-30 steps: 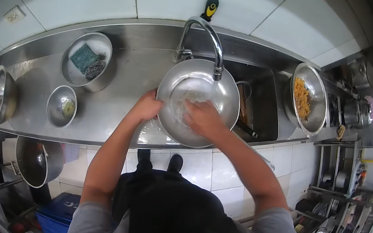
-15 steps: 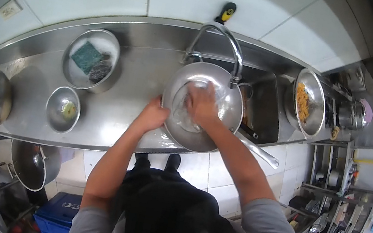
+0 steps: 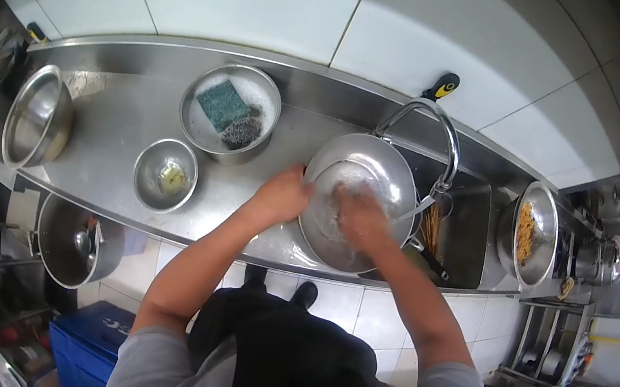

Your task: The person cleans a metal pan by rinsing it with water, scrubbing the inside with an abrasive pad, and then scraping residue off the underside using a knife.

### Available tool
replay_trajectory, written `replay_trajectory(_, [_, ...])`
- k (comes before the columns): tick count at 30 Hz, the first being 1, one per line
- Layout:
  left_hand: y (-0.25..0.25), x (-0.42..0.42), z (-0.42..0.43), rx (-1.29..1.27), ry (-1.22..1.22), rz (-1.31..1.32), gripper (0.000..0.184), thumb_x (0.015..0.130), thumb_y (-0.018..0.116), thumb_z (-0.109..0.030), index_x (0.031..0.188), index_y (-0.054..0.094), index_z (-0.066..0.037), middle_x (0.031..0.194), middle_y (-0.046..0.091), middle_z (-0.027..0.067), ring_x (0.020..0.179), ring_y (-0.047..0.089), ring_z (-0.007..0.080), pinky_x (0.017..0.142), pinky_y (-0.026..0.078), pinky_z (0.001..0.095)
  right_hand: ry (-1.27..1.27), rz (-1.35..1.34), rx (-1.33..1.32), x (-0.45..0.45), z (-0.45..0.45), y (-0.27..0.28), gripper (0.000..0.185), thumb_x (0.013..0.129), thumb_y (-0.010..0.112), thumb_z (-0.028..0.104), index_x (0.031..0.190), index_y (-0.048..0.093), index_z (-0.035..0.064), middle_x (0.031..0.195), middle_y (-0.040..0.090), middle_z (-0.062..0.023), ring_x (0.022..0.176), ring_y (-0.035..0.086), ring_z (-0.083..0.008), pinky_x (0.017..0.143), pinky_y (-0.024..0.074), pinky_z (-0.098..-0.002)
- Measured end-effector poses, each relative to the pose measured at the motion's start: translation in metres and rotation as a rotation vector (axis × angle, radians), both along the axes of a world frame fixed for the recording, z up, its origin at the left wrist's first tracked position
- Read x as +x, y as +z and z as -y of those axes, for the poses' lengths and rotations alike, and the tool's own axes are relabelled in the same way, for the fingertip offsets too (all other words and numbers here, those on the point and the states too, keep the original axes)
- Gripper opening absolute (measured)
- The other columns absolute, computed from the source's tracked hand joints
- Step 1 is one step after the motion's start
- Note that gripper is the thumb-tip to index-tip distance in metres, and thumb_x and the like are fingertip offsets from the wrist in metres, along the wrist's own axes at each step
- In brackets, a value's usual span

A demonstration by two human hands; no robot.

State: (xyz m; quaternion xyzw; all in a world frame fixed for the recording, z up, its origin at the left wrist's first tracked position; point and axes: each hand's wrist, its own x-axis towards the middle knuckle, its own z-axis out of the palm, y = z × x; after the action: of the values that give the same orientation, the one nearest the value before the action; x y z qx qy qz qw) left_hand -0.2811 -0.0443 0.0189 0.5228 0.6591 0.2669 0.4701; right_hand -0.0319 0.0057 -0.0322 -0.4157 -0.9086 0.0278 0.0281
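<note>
A round metal pan (image 3: 397,167) lies at the left side of the sink, under the curved faucet (image 3: 452,140), with water running into it. My left hand (image 3: 284,195) is closed on the pan's left rim. Inside the pan, my right hand (image 3: 360,216) is at the wet bottom, blurred, and whether it holds anything cannot be made out. To the left, a bowl (image 3: 197,70) holds suds, a green scouring pad (image 3: 222,104) and a grey metal scrubber (image 3: 241,132). Nearer the front edge, a small bowl (image 3: 142,185) has something yellowish in it.
The sink basin (image 3: 468,238) holds bamboo-like sticks and a black handle. At its right stands a bowl (image 3: 547,235) with orange-brown food bits. A large metal bowl (image 3: 50,116) is at the counter's left end. Below are a deep pot (image 3: 109,249) and a blue box (image 3: 83,348).
The camera view has turned, so the counter and pan appear farther right. My right hand has moved about within the pan, while my left hand remains at its rim.
</note>
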Motion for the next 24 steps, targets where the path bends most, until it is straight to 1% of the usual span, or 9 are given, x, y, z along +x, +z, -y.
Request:
replay_trajectory(4, [0.047, -0.038, -0.018, 0.595, -0.038, -0.528, 0.043, 0.099, 0.060, -0.028, 0.131, 0.061, 0.001, 0.115, 0.073, 0.0238, 0.109, 0.069, 0.0413, 0.095, 0.054, 0.0488, -0.220, -0.253, 0.042, 0.029, 0.004, 0.014, 0.033, 0.090, 0.063, 0.019, 0.120, 0.068, 0.0047, 0.096, 0.075, -0.0198, 0.092, 0.069, -0.0388, 0.105, 0.0441, -0.0504])
replay_trajectory(6, [0.069, -0.077, -0.060, 0.561, -0.036, -0.547, 0.034, 0.100, 0.057, -0.022, 0.124, 0.062, 0.001, 0.117, 0.072, 0.0224, 0.110, 0.068, 0.0428, 0.095, 0.054, 0.0508, -0.276, -0.387, 0.034, 0.032, 0.002, 0.033, 0.030, 0.090, 0.065, 0.018, 0.116, 0.070, 0.0055, 0.097, 0.075, -0.0190, 0.090, 0.069, -0.0396, 0.098, 0.0477, -0.0518])
replay_trajectory(9, [0.042, -0.133, -0.123, 0.292, -0.153, -0.801, 0.036, 0.093, 0.062, -0.018, 0.126, 0.057, -0.003, 0.114, 0.071, 0.0257, 0.112, 0.068, 0.0408, 0.093, 0.056, 0.0518, -0.318, -0.239, 0.607, 0.059, -0.035, 0.038, 0.030, 0.091, 0.065, 0.018, 0.117, 0.069, 0.0040, 0.104, 0.075, -0.0183, 0.089, 0.070, -0.0411, 0.088, 0.0519, -0.0518])
replay_trajectory(13, [0.043, -0.133, -0.123, 0.123, -0.323, -0.948, 0.064, 0.087, 0.069, -0.015, 0.144, 0.043, -0.006, 0.123, 0.068, 0.0257, 0.113, 0.068, 0.0407, 0.095, 0.056, 0.0527, -0.763, -0.673, -0.427, 0.085, -0.122, -0.008, 0.036, 0.097, 0.063, 0.027, 0.119, 0.066, -0.0009, 0.109, 0.073, -0.0224, 0.095, 0.070, -0.0430, 0.090, 0.0522, -0.0489])
replay_trajectory(17, [0.056, -0.142, -0.082, 0.351, -0.214, -0.737, 0.072, 0.086, 0.070, -0.016, 0.150, 0.040, -0.003, 0.126, 0.068, 0.0243, 0.114, 0.068, 0.0405, 0.098, 0.055, 0.0490, -0.276, -0.385, -0.578, 0.083, -0.174, -0.003, 0.039, 0.102, 0.058, 0.036, 0.110, 0.070, -0.0001, 0.103, 0.072, -0.0126, 0.088, 0.069, -0.0210, 0.080, 0.0555, -0.0361])
replay_trajectory(19, [0.025, -0.160, -0.096, 0.243, -0.253, -0.804, 0.064, 0.086, 0.070, -0.018, 0.145, 0.049, -0.003, 0.128, 0.067, 0.0251, 0.114, 0.068, 0.0408, 0.098, 0.055, 0.0478, -0.953, -0.730, -1.091, 0.047, -0.171, 0.021, 0.034, 0.102, 0.056, 0.033, 0.106, 0.069, 0.0020, 0.098, 0.072, -0.0116, 0.086, 0.068, -0.0215, 0.075, 0.0563, -0.0383])
replay_trajectory(21, [0.014, -0.169, -0.111, -0.034, -0.362, -0.914, 0.050, 0.087, 0.069, -0.022, 0.133, 0.064, -0.003, 0.133, 0.066, 0.0240, 0.117, 0.067, 0.0397, 0.100, 0.055, 0.0462, -0.603, -0.469, -0.931, 0.059, -0.201, -0.005, 0.026, 0.102, 0.055, 0.029, 0.101, 0.068, 0.0062, 0.090, 0.069, -0.0091, 0.079, 0.065, -0.0206, 0.072, 0.0567, -0.0423])
replay_trajectory(23, [0.028, -0.162, -0.112, -0.236, -0.433, -0.924, 0.043, 0.088, 0.068, -0.024, 0.126, 0.071, -0.004, 0.137, 0.065, 0.0222, 0.120, 0.067, 0.0381, 0.101, 0.054, 0.0459, -1.006, -1.087, -1.610, 0.053, -0.207, 0.017, 0.024, 0.097, 0.060, 0.027, 0.105, 0.069, 0.0056, 0.090, 0.068, -0.0097, 0.080, 0.067, -0.0253, 0.086, 0.0554, -0.0428])
replay_trajectory(24, [0.031, -0.162, -0.110, -0.263, -0.418, -0.951, 0.042, 0.088, 0.068, -0.024, 0.126, 0.072, -0.005, 0.139, 0.065, 0.0192, 0.124, 0.066, 0.0359, 0.102, 0.054, 0.0461, -0.855, -1.325, -1.428, 0.044, -0.194, 0.032, 0.023, 0.097, 0.062, 0.027, 0.106, 0.068, 0.0064, 0.085, 0.063, -0.0069, 0.077, 0.064, -0.0237, 0.088, 0.0551, -0.0458])
